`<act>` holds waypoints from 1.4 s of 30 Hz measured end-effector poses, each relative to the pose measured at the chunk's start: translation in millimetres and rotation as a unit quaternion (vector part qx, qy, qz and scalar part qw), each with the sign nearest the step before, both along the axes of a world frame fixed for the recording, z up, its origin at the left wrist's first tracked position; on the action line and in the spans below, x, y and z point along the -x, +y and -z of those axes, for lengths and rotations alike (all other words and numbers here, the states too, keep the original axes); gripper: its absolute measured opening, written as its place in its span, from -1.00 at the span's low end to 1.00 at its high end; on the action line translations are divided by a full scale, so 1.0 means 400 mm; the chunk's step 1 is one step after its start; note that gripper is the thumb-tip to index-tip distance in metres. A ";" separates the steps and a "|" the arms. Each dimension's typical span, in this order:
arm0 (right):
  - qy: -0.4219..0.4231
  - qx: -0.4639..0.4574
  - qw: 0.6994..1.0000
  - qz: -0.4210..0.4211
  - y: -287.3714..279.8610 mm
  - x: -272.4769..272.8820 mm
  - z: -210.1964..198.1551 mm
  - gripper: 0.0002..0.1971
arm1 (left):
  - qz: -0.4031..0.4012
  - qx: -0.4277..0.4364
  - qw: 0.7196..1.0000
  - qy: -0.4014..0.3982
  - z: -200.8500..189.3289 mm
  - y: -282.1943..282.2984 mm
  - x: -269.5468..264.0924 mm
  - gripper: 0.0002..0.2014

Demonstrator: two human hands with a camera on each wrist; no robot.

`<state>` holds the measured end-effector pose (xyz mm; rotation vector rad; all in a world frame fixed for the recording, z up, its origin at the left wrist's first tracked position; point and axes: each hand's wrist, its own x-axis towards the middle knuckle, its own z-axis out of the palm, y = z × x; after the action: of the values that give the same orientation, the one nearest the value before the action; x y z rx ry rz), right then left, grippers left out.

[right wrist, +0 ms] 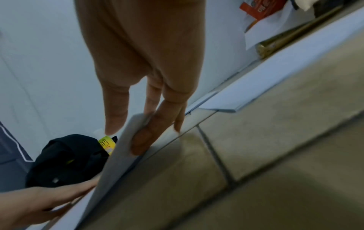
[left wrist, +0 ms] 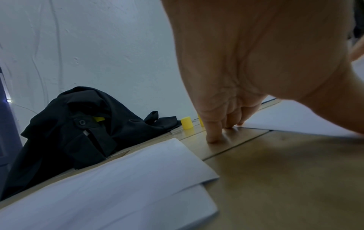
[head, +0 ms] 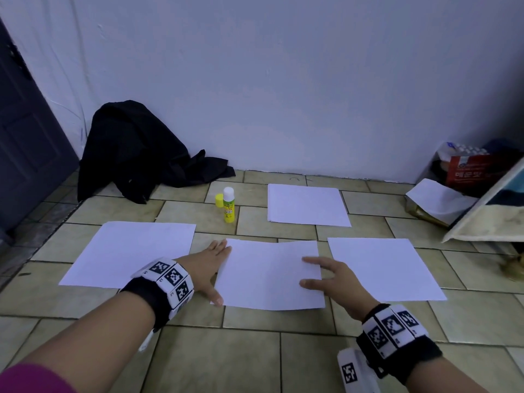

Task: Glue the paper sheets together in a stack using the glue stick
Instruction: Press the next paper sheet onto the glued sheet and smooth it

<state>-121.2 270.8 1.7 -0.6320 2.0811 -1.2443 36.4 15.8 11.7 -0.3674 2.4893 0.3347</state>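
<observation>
Your left hand lay flat, fingers straight, pressed on the floor at the left edge of the middle sheet, thumb at its near corner. Your right hand had straight fingers slipped under that sheet's right edge, thumb on top, the edge lifted a bit; whether it pinched, can't tell. Three more paper piles sat flat on the tiles: left pile, far pile, right pile. Glue stick stood upright, uncapped, between left and far piles, yellow cap just beside it. Black cloth heaped by the wall.
</observation>
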 end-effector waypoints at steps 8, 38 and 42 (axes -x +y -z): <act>0.096 -0.031 0.994 -0.032 0.004 0.033 -0.053 -0.61 | -0.006 0.012 1.000 -0.011 -0.004 0.019 0.011 0.11; 0.194 -0.183 0.961 0.066 -0.173 0.481 -0.025 -0.55 | -0.041 0.050 0.994 -0.083 -0.004 0.044 0.060 0.16; 0.214 -0.227 0.948 0.059 -0.195 0.492 -0.004 -0.54 | -0.043 0.037 0.995 -0.078 -0.004 0.040 0.058 0.16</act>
<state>-318.2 192.9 3.1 -0.6036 2.6827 -0.6732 13.2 31.8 13.1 -0.5130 2.3404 0.2401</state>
